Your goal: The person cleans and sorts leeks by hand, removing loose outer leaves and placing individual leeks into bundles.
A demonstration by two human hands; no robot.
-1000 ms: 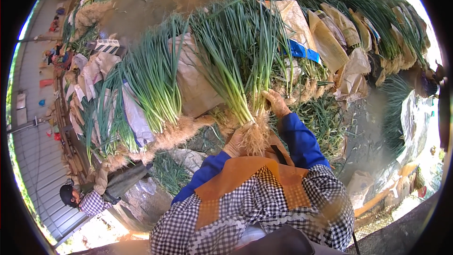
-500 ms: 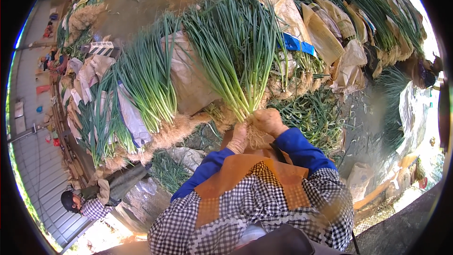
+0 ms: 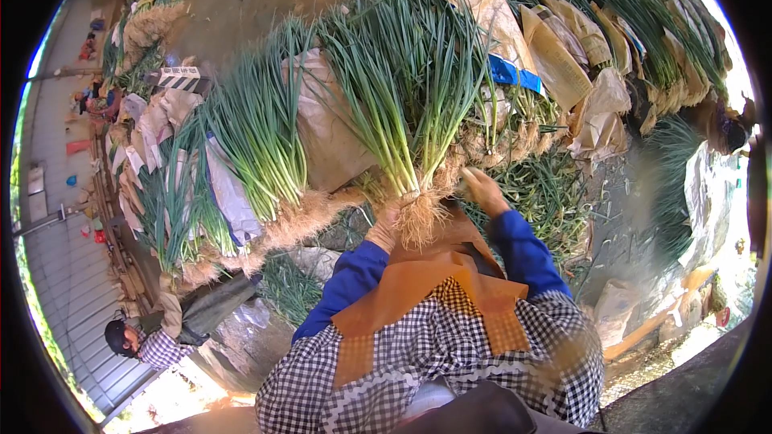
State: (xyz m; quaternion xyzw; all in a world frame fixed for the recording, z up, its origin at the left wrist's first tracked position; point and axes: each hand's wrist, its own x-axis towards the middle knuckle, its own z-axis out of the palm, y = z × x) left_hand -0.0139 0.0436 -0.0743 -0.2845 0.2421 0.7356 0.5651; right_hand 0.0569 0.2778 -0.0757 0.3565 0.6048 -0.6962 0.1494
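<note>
I hold one big bundle of green onions (image 3: 406, 104) in front of my chest, roots down, leaves fanning up and away from me. My left hand (image 3: 386, 229) is clenched around its root end — the pale roots hang just beside my fingers. My right hand (image 3: 485, 190) touches the bundle's right side near the roots; if it grips there, I cannot tell. On my left lie two more bundles (image 3: 257, 141) on paper sacks (image 3: 326, 124). One other person (image 3: 141, 337) crouches lower left.
</note>
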